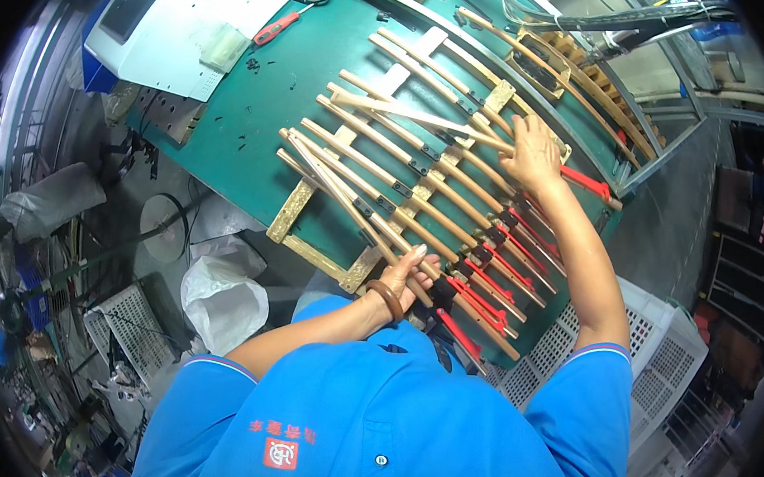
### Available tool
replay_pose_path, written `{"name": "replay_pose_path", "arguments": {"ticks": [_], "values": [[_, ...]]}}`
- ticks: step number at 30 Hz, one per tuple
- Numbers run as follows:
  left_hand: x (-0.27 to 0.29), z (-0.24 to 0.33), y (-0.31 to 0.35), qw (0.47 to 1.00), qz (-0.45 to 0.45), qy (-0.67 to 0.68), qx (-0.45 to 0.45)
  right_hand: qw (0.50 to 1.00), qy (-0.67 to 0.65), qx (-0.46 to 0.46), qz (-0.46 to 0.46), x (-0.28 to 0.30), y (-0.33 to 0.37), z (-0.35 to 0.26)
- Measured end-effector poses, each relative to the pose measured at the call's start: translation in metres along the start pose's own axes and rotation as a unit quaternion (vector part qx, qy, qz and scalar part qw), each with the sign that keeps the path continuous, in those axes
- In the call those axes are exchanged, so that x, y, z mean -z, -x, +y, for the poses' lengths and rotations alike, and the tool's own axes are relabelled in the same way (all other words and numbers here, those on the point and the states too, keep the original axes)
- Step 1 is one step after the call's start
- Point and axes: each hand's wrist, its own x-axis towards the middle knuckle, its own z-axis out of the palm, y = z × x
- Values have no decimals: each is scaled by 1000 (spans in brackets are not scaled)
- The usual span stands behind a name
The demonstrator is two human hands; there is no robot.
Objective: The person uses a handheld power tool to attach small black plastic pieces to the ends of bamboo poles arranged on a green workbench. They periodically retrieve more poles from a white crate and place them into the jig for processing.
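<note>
We note the green bench (266, 110) as the largest item, with a white slatted crate (663, 354) beyond its near right side and a white housing (184, 3) at its far left. A pale wooden frame (312, 258) lies on the bench, carrying a row of wooden rods (364, 131) laid side by side.

Right grip (533, 152): we see it closed around a slanting rod (411, 112) that crosses its neighbours at the far end of the row. Left grip (408, 275): we see fingers wrapped round a pale rod (336, 190) at the near end.

Smaller items: a red-handled screwdriver (276, 28) near the housing; red levers (486, 315) toward the rods' right ends; a brown bracelet (386, 301) on the left wrist; black hinges (403, 189) partway along the rods.
</note>
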Motion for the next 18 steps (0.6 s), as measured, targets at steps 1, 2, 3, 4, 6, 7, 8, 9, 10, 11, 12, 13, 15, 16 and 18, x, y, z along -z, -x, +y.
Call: {"name": "replay_pose_path", "arguments": {"ticks": [1,2,3,4,6,7,8,9,10,11,12,13,15,16,18], "values": [[3,-4,-10,1000,5,3,3,999,-35,5,29,-11,-2,11],[2,-4,-14,1000,12,6,7,998,-58,7,-6,-18,-7,14],[1,-5,-16,999,38,-20,1,993,-95,-23,-71,-23,-11,19],[-4,-5,-13,999,37,-19,-1,981,-130,-52,-136,-14,-15,19],[-13,-4,-4,999,36,-20,-2,987,-99,21,-129,-10,-17,21],[-28,-2,5,998,36,-46,-28,987,-83,54,-123,-7,-16,22],[-35,0,8,998,4,-50,-34,988,-87,68,-107,7,-14,15],[-38,-1,4,998,8,-33,-55,985,-101,72,-120,24,-13,9],[-42,-2,0,997,10,-14,-76,982,-112,79,-134,47,-12,-2],[-52,1,3,997,13,-14,-77,976,-119,100,-149,53,-13,-4],[-55,1,4,996,11,-13,-85,962,-179,87,-187,52,-9,-7],[-56,-1,3,995,19,-10,-97,944,-235,71,-222,53,-5,-8],[-47,-9,-3,991,27,32,-124,907,-290,24,-304,47,6,-11],[-43,-9,-9,990,16,60,-127,937,-256,150,-182,1,15,10],[-44,-6,-10,988,49,95,-110,911,-340,112,-206,3,29,0]]}}
